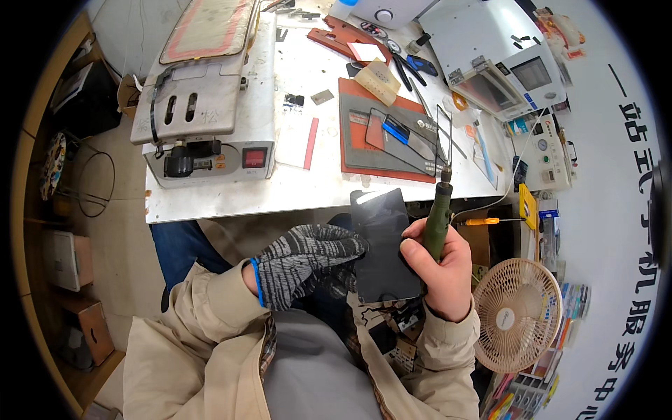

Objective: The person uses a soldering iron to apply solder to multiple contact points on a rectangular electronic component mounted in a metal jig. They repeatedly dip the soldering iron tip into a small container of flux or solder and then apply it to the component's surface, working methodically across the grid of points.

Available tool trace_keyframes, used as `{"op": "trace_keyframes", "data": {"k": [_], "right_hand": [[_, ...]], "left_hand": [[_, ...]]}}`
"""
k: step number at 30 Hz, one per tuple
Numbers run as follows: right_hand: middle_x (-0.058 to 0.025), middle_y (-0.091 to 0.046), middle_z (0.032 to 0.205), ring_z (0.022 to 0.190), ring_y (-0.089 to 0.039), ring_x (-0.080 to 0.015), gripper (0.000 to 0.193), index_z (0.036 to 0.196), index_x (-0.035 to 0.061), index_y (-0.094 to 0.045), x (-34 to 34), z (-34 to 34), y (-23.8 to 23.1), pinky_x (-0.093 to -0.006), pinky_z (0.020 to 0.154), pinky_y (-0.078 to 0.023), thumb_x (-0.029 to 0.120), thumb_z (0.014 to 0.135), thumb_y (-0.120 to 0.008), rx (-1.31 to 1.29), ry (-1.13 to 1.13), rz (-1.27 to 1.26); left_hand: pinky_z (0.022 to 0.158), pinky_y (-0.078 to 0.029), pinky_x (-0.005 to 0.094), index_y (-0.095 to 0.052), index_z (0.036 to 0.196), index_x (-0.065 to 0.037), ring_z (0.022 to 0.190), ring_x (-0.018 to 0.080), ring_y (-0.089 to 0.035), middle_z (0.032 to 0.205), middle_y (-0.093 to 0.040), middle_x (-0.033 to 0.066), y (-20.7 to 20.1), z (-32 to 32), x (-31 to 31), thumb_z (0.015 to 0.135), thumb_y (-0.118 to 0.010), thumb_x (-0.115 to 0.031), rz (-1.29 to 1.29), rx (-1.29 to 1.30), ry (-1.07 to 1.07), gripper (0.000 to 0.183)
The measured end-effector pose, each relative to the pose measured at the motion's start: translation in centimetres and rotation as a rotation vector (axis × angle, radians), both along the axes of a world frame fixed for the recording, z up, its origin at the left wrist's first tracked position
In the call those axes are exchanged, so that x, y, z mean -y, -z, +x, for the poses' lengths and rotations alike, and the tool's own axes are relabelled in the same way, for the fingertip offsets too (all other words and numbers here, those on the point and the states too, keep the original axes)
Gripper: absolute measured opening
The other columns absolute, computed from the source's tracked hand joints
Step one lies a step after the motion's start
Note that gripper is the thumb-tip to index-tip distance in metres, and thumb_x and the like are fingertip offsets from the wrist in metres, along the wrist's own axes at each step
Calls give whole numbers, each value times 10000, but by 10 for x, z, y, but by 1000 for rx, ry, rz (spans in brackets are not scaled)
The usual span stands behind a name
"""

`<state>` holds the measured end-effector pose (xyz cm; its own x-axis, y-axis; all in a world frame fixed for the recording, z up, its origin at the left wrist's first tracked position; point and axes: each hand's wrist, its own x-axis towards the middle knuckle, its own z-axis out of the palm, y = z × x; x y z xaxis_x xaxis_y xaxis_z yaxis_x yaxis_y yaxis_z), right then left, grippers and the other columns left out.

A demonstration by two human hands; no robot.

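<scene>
A striped grey-and-black knit glove with a blue cuff covers my left hand (pixel 302 263). Its fingers are closed on the left edge of a dark, glossy phone screen panel (pixel 389 255), held upright over my lap just off the table's front edge. In my right hand (pixel 449 271), bare, is a dark green handheld rotary tool (pixel 438 218), its metal tip pointing up and away from me. My right fingers wrap round the tool beside the panel's right edge; whether they touch the panel I cannot tell.
On the white table (pixel 308 192) stands a screen-separator machine (pixel 210 150) at left. A grey-and-red mat (pixel 360 150) bears phone frames and a blue piece. A white cabinet-shaped machine (pixel 500 77) stands at far right. A beige fan (pixel 518 315) is close by my right arm.
</scene>
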<state>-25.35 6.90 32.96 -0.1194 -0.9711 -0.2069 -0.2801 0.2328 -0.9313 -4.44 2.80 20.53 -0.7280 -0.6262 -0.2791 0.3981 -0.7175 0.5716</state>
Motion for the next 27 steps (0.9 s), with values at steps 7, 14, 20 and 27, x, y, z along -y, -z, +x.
{"op": "trace_keyframes", "data": {"k": [7, 14, 20, 27], "right_hand": [[39, -636, 783, 614, -547, -21, 141, 1079, 19, -701, -8, 6, -3, -208, 533, -421, 78, 967, -764, 8, 3, -27], [20, -646, 881, 742, -561, -41, 158, 1095, 10, -686, -19, 18, -15, -211, 668, -437, 42, 953, -748, 0, 16, 0], [35, -637, 831, 668, -541, -26, 149, 1089, 23, -695, -19, 18, -16, -208, 598, -411, 65, 961, -759, -37, -12, -78], [32, -617, 759, 558, -523, -58, 197, 1069, 32, -693, 65, -42, 0, -229, 513, -408, 156, 948, -788, -183, 176, -384]], "left_hand": [[803, -621, 316, -762, 1227, -14, 933, 179, -758, 1094, -775, 112, 4, 9, -5, 1017, -720, -102, -46, -121, 18, 232], [788, -620, 312, -758, 1226, 5, 899, 177, -756, 1032, -782, 102, -7, 16, -12, 1030, -714, -113, 6, -161, 0, 233], [834, -632, 324, -734, 1297, 18, 962, 200, -772, 1098, -792, 142, -18, 23, -13, 1057, -692, -150, 60, -143, 47, 296], [797, -632, 342, -705, 1328, 15, 939, 228, -775, 1108, -791, 157, 3, 44, -10, 1100, -631, -206, 6, -47, 51, 326]]}}
